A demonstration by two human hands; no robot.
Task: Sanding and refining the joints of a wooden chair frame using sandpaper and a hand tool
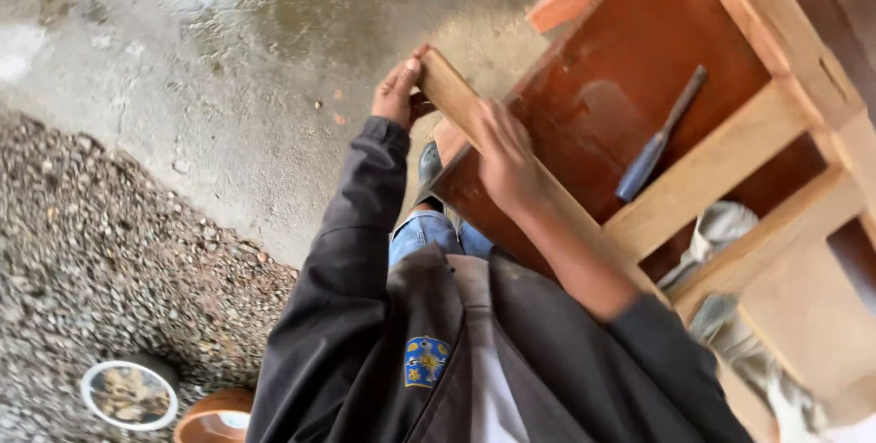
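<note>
A light wooden strip point(450, 89) runs along the near edge of a wooden cabinet frame point(730, 156) that has a reddish-brown panel point(584, 105). My left hand point(398, 92), in a dark sleeve, grips the strip's free end, fingers curled over it. Further along, my right hand point(505, 158) is clasped over the same strip, its sleeve pushed up the forearm. A chisel with a blue handle point(653, 144) lies loose on the panel, to the right of my right hand.
Wet concrete floor point(228, 60) lies beyond the frame, with gravel point(100, 251) at the left. A round white-rimmed dish point(128, 395) and an orange-brown bowl point(212, 420) sit at the lower left. A pale cloth point(725, 229) hangs behind the frame's rails.
</note>
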